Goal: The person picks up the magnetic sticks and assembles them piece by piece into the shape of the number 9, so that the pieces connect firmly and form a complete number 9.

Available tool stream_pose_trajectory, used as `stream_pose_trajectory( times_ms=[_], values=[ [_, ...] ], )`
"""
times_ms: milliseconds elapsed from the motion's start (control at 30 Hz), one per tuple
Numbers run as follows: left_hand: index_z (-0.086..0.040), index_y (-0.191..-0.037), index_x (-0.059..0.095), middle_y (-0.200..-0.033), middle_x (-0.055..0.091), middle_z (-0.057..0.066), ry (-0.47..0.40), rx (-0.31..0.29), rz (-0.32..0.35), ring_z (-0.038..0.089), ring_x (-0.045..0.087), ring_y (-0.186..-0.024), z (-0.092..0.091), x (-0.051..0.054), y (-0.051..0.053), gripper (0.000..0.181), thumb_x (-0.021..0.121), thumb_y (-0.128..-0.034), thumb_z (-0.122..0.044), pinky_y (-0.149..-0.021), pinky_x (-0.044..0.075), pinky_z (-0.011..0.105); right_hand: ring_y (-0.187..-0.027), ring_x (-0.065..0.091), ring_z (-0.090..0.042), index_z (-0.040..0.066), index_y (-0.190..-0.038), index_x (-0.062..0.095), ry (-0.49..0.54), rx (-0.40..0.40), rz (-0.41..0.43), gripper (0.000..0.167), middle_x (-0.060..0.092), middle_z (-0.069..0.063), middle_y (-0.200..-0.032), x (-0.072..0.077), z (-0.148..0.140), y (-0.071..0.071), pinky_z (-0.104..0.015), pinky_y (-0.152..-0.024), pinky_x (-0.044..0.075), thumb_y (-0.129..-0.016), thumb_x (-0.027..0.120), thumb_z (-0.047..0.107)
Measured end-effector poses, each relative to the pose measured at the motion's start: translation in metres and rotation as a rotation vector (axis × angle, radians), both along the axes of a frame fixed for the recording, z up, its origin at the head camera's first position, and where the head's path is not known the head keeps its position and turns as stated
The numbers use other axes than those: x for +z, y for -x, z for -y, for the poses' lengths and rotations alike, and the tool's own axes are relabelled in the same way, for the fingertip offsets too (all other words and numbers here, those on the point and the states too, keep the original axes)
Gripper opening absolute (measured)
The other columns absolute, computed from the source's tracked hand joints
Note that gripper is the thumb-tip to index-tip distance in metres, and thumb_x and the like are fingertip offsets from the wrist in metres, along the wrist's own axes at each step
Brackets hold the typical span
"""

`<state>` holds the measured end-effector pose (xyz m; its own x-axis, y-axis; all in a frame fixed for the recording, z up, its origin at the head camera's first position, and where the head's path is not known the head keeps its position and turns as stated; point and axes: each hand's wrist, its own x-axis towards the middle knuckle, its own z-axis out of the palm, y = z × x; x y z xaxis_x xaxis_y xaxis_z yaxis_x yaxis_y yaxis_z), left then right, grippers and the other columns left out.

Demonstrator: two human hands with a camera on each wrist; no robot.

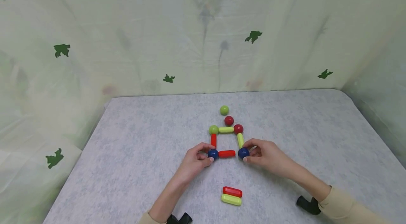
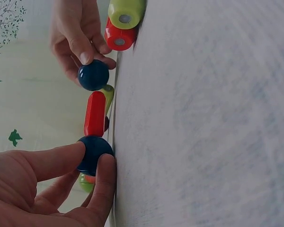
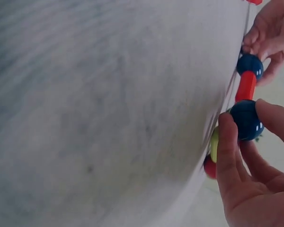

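The left hand (image 1: 197, 160) pinches a blue ball (image 1: 213, 153) at the near left corner of a four-cornered outline of rods and balls. From that ball a red rod (image 1: 226, 153) points right, and another red rod (image 1: 214, 140) leads up to a green ball (image 1: 214, 129). At the near right corner the right hand (image 1: 269, 157) pinches a second blue ball (image 1: 243, 153), which touches a yellow-green rod (image 1: 240, 140). In the head view a small gap parts this ball from the red rod's end. A yellow-green rod (image 1: 226, 129) joins the green ball to a red ball (image 1: 238, 128).
Behind the outline lie a loose red ball (image 1: 229, 121) and a loose green ball (image 1: 224, 110). Nearer the front, a red rod (image 1: 232, 192) and a yellow-green rod (image 1: 231, 199) lie side by side on the grey table (image 1: 142, 146). A patterned cloth (image 1: 184, 33) hangs behind.
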<state>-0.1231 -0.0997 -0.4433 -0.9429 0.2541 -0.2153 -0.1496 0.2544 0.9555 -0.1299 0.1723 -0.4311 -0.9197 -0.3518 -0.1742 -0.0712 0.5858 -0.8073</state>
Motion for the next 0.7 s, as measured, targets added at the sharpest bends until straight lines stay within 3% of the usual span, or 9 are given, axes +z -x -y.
stream_pose_trajectory(
  times_ms=[267, 500, 600, 700],
  values=[
    [-0.003, -0.12, 0.063, -0.114, 0.056, 0.012, 0.009, 0.0, 0.002, 0.017, 0.05, -0.07, -0.001, 0.001, 0.0, 0.031, 0.067, -0.0895, 0.001, -0.064, 0.042, 0.028, -0.08, 0.06, -0.011, 0.014, -0.112, 0.068, -0.084, -0.04, -0.004, 0.035, 0.065, 0.006, -0.091, 0.001, 0.012, -0.001, -0.029, -0.069, 0.052, -0.08, 0.083, 0.019],
    [0.0, -0.12, 0.063, -0.114, 0.055, 0.015, 0.005, 0.007, 0.009, 0.017, 0.049, -0.07, -0.004, 0.023, -0.007, 0.03, 0.064, -0.09, 0.003, -0.064, 0.042, 0.027, -0.079, 0.059, -0.012, 0.015, -0.112, 0.067, -0.09, -0.017, -0.013, 0.034, 0.063, 0.006, -0.091, -0.001, 0.011, -0.002, -0.03, -0.068, 0.051, -0.082, 0.081, 0.021],
    [-0.001, -0.12, 0.063, -0.115, 0.056, 0.014, 0.009, 0.009, 0.009, 0.017, 0.049, -0.07, -0.003, 0.017, -0.005, 0.03, 0.065, -0.0902, 0.002, -0.064, 0.042, 0.027, -0.08, 0.059, -0.013, 0.014, -0.11, 0.068, -0.071, -0.019, -0.027, 0.028, 0.064, 0.006, -0.092, 0.0, 0.009, 0.0, -0.03, -0.069, 0.051, -0.086, 0.077, 0.023],
    [-0.004, -0.121, 0.063, -0.115, 0.056, 0.013, 0.01, 0.007, 0.005, 0.017, 0.05, -0.071, -0.002, 0.006, -0.001, 0.031, 0.066, -0.0901, 0.0, -0.064, 0.043, 0.027, -0.078, 0.06, -0.014, 0.012, -0.107, 0.069, -0.064, -0.071, -0.053, 0.02, 0.065, 0.005, -0.089, 0.0, 0.009, 0.005, -0.03, -0.068, 0.052, -0.09, 0.073, 0.022]
  ],
)
